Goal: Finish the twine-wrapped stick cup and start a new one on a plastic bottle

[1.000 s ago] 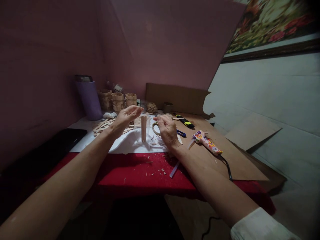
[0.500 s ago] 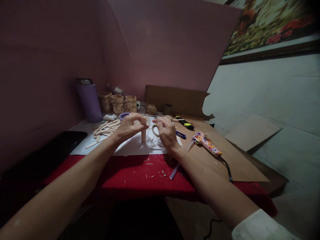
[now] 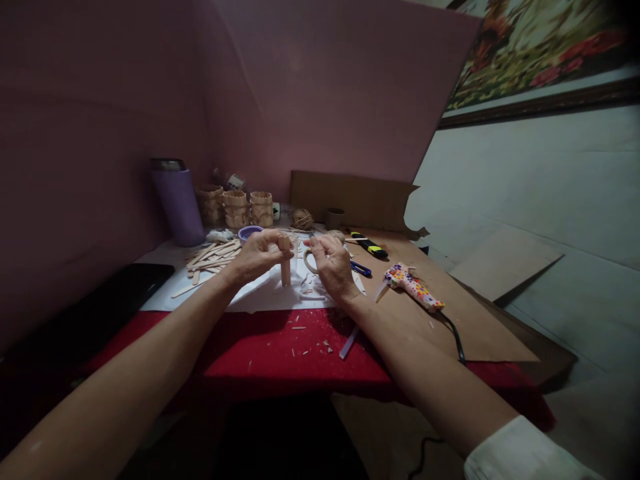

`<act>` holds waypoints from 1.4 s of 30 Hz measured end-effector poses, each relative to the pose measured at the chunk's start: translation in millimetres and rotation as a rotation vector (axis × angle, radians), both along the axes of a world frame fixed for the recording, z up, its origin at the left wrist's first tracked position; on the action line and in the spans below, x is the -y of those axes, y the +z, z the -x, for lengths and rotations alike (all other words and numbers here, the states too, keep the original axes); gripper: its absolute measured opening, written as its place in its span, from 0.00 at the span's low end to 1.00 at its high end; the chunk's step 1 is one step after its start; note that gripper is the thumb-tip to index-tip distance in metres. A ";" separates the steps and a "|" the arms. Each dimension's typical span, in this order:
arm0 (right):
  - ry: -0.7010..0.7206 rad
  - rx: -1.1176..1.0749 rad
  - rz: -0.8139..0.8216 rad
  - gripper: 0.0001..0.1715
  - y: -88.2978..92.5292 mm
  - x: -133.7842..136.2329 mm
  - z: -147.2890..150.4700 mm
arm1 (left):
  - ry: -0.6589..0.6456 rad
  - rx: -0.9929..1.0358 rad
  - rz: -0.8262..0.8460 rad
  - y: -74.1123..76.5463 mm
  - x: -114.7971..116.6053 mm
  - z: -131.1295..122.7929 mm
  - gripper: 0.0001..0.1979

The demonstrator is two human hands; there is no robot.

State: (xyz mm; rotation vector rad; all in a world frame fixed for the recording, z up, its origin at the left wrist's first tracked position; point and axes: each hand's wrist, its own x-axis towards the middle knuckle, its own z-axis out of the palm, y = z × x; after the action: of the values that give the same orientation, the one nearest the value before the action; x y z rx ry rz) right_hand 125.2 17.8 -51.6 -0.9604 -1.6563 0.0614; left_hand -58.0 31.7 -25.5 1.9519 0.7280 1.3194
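My left hand [image 3: 260,255] is closed around wooden craft sticks [image 3: 285,270], which stand upright between its thumb and fingers above the white paper. To their right, my right hand [image 3: 333,265] is pinched closed at thumb and forefinger; what it may hold is too small to make out. Beside its fingers shows a ring like a tape roll [image 3: 309,261], partly covered by the hand. A heap of loose craft sticks [image 3: 213,259] lies left of my left hand, and a purple round container [image 3: 249,233] sits just behind it.
A flowered glue gun [image 3: 413,288] and a yellow-black utility knife [image 3: 369,245] lie on cardboard at right, a blue cutter [image 3: 361,269] nearby. A purple tumbler [image 3: 177,207], several wooden cups [image 3: 236,209] and a twine ball [image 3: 302,219] stand behind. Scraps litter the red cloth [image 3: 280,353].
My left hand and the craft sticks have shifted very slightly left and tilted a little. My right hand has stayed almost still.
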 end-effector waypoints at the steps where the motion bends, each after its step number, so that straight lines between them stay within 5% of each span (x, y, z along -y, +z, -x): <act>1: 0.000 0.002 -0.002 0.22 -0.1 -0.2 0.0 | -0.007 0.005 0.004 0.1 -0.2 -0.2 0.09; 10: 0.006 0.012 0.022 0.22 -0.6 1.8 0.7 | -0.004 -0.034 -0.018 -4.8 -8.2 0.6 0.13; 19: 0.011 0.035 0.017 0.23 -0.2 1.6 0.0 | 0.208 -0.229 -0.198 8.3 2.4 2.2 0.19; 25: 0.005 0.030 0.030 0.24 -0.1 2.5 -0.6 | 0.210 -0.133 0.149 11.2 2.1 3.5 0.45; 29: 0.000 0.036 0.032 0.24 0.5 3.0 -0.2 | 0.090 -0.095 0.323 9.0 4.5 -0.2 0.59; 42: -0.003 0.038 0.053 0.21 0.2 1.6 -0.1 | 0.073 -0.105 0.315 1.4 1.8 0.0 0.45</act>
State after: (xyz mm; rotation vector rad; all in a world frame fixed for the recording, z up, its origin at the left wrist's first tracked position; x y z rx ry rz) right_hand 125.3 16.2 -51.4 -1.0090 -1.6957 0.0856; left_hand -57.9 29.9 -24.1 1.7628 1.0025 1.0748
